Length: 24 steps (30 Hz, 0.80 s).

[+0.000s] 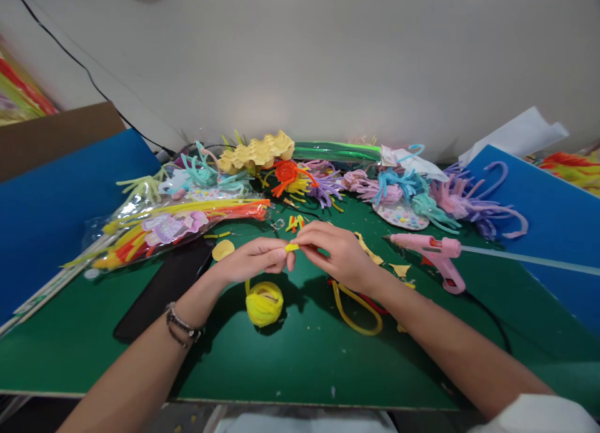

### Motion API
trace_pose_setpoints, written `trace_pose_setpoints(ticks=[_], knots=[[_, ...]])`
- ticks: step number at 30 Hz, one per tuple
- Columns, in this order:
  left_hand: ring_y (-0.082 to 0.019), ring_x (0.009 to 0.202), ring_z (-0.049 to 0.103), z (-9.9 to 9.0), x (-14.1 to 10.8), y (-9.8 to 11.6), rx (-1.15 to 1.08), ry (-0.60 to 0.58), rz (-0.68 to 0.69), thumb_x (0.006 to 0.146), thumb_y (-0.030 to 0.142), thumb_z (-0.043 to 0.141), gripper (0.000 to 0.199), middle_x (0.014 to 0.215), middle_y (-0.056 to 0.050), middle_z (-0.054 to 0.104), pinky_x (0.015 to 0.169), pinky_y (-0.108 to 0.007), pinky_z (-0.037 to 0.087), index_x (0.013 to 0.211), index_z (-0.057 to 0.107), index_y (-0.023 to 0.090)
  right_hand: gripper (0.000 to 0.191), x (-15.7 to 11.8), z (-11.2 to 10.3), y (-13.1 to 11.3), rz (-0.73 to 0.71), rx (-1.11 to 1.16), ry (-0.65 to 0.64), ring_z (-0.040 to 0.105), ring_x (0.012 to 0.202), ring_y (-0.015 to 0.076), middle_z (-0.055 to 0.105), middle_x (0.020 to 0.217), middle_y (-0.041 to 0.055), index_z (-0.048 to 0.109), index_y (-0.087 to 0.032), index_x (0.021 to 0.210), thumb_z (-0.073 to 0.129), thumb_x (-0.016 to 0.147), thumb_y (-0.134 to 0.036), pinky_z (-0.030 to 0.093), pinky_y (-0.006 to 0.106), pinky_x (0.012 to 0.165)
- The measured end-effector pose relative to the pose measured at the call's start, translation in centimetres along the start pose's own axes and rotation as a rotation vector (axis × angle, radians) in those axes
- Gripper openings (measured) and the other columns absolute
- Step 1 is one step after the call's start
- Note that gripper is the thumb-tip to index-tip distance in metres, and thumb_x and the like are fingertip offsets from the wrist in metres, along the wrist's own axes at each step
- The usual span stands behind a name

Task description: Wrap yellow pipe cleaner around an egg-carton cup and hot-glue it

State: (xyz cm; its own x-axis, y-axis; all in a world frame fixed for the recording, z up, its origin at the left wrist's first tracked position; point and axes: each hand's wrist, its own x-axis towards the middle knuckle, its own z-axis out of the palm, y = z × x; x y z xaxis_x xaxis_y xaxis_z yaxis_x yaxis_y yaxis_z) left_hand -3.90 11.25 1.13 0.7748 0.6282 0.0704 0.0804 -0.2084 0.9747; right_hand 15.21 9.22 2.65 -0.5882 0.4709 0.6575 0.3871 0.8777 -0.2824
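Near the middle of the green table, my left hand point(260, 255) and my right hand point(338, 248) meet at the fingertips. Between them is a short yellow piece point(291, 247), pinched by the fingers of both hands. A round yellow wrapped ball point(264, 303) rests on the table just below my left hand, with a yellow strand rising from its upper left side. Beneath my right forearm lies a yellow loop point(359, 328) beside a red strand.
A pink glue gun point(440, 253) lies at right with its cord trailing. A black flat object point(164, 289) and bagged stems point(187, 223) are at left. An egg carton point(257, 153) and fuzzy stem bundles line the back. Blue boards point(544, 220) stand at the sides.
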Motion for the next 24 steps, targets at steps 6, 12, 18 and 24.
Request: trace_pose_setpoints(ticks=[6,12,18,24], knots=[[-0.006,0.04,0.03,0.53,0.43,-0.14,0.023,0.148,-0.014,0.083,0.056,0.04,0.044,0.042,0.007,0.041,0.043,-0.02,0.023,0.066,0.047,0.016,0.017,-0.28,0.46,-0.32,0.079,-0.166,0.016,0.057,0.074,0.0133,0.061,0.078,0.0057,0.059,-0.013,0.085,0.045,0.089,-0.021,0.045,0.022,0.065],[-0.006,0.04,0.031,0.85,0.56,-0.07,0.068,0.167,-0.018,0.083,0.054,0.041,0.042,0.041,0.008,0.039,0.045,-0.02,0.025,0.067,0.048,0.015,0.027,-0.3,0.14,-0.37,0.11,-0.336,-0.034,0.053,0.064,0.0116,0.058,0.069,0.0025,0.061,-0.015,0.076,0.041,0.092,-0.024,0.039,0.021,0.058],[-0.006,0.038,0.028,0.64,0.37,0.01,0.061,0.084,-0.034,0.083,0.055,0.038,0.044,0.039,0.008,0.037,0.042,-0.02,0.024,0.064,0.046,0.016,0.025,-0.2,0.61,-0.02,-0.06,-0.404,0.002,0.053,0.077,0.0162,0.062,0.081,0.0081,0.061,-0.015,0.079,0.04,0.091,-0.02,0.042,0.027,0.072],[-0.007,0.04,0.03,0.81,0.41,0.17,0.128,0.095,-0.021,0.084,0.053,0.038,0.043,0.041,0.008,0.036,0.043,-0.02,0.025,0.065,0.048,0.016,0.022,-0.06,0.68,-0.61,0.213,-0.059,-0.122,0.05,0.07,0.013,0.056,0.077,0.0039,0.052,-0.017,0.079,0.034,0.092,-0.019,0.04,0.023,0.065]])
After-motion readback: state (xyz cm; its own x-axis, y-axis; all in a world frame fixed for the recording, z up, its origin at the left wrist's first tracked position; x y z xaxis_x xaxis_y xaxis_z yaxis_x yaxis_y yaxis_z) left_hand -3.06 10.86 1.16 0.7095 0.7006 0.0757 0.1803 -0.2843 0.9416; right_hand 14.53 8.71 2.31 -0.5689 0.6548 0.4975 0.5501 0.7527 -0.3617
